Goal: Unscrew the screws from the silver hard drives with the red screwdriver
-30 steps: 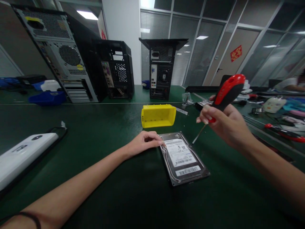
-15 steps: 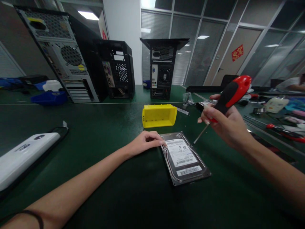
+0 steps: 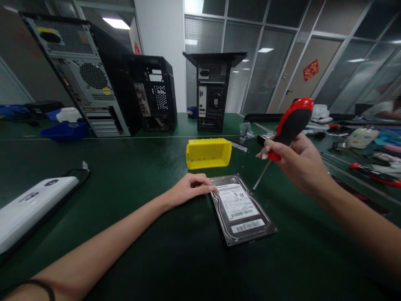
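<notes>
Near the middle of the green worktop lies the hard drive, label up. The left hand, loosely curled, touches its left edge, presumably to steady it; whether it grips cannot be told. The right hand is closed round the screwdriver, slanted with its tip at the right edge. Just beyond, the yellow bin blocks neither hand; computer cases stand well apart, far left and far middle.

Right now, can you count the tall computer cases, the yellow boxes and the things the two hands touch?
Tall computer cases: 3
Yellow box: 1
Hard drive at the left hand: 1
Screwdriver in the right hand: 1
Total: 6
</notes>
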Motion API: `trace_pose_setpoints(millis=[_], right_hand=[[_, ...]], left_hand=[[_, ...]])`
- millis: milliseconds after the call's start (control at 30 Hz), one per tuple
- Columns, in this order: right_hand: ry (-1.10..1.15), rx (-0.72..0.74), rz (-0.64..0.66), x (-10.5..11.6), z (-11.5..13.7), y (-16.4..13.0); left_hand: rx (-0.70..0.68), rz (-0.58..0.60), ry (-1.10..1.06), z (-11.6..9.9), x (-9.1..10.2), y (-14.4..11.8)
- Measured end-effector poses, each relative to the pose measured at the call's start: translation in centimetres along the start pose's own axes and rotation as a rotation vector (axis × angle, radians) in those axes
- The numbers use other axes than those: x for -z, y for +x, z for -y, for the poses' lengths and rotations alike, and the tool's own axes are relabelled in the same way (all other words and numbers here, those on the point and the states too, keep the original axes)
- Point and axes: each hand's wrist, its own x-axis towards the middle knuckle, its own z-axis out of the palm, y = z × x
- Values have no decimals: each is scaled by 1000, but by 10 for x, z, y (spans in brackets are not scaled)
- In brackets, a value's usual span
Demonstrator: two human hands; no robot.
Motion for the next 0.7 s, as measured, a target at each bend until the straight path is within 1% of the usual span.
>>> trace_pose_setpoints(millis=[133,233,300,500,600,700], right_hand=[[11,21,16,-1,-2,-1],[103,-15,47,-2,-1,0],[120,-32,61,-3,-1,0],[-47,82,-19,1,-1,0],[-143,108,14,4,1,0],[-98,96,50,5,4,2]], left_hand=[[8,-14,35,1,0,0],[-10,-13,51,3,0,0],[-19,-12,58,4,1,0],[-1,-16,63,3,0,0],[-5,-26,60,4,0,1],[-7,-36,32,4,0,2]])
